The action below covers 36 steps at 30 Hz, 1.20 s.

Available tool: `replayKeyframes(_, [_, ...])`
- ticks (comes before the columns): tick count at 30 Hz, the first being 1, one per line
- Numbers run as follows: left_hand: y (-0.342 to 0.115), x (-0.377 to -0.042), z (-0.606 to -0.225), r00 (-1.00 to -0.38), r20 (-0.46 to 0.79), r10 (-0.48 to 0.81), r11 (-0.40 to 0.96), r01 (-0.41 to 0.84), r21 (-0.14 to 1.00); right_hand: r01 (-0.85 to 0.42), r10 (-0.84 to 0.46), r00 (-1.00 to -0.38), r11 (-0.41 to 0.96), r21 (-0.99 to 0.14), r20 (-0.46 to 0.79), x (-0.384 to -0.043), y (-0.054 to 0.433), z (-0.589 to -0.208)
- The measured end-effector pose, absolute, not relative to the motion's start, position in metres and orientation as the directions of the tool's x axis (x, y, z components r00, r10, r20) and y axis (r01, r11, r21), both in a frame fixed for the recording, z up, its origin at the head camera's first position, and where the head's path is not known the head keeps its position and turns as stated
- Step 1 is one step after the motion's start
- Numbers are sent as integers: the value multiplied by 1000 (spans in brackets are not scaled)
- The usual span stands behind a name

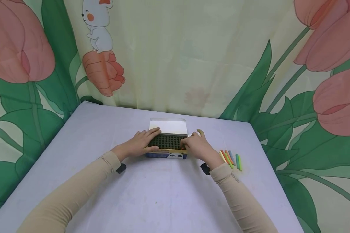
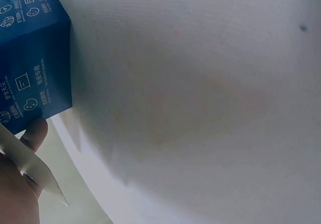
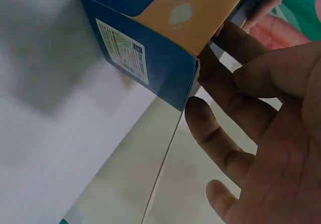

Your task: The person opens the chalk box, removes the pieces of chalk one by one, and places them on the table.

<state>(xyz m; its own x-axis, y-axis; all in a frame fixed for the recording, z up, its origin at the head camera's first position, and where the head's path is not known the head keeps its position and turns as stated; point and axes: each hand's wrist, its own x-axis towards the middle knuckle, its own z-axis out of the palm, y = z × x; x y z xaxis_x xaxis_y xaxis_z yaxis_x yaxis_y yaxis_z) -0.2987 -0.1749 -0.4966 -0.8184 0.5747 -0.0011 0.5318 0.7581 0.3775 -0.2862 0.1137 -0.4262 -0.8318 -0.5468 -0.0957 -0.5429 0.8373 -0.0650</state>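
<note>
A blue and yellow chalk box [image 1: 167,154] with a panda on its front stands on the table, its white lid [image 1: 169,125] raised at the back. Inside sits a dark insert [image 1: 166,141] full of round holes. My left hand [image 1: 135,143] holds the box's left end, thumb along the front edge and fingers at the back. At the right end, my right hand [image 1: 199,147] reaches in with curled fingers, pinching a small orange-red chalk stick [image 1: 183,148], mostly hidden. In the right wrist view, its fingers [image 3: 233,101] cover the box's open corner beside a barcode label.
Several coloured chalk sticks [image 1: 231,159] lie side by side on the table right of my right wrist. The white-covered table [image 1: 163,194] ends at a printed curtain [image 1: 175,64] behind the box.
</note>
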Motion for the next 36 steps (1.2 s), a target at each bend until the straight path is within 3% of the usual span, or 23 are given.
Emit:
replayKeyframes(12, [-173,-297,-495,-823,-6,568,762,523,382,-602,-608,-793,791,-114,-30,-291,118,-431])
replayKeyframes(22, [-173,-299,-497,-823,1,568,760,525,382,-643,-644,-765,764,-49,-3,-294,119,-434])
replayKeyframes(36, [-173,-299,-497,-821,4,571,758,528,383,-666,-682,-729,726,-171,-59,-299,128,-438])
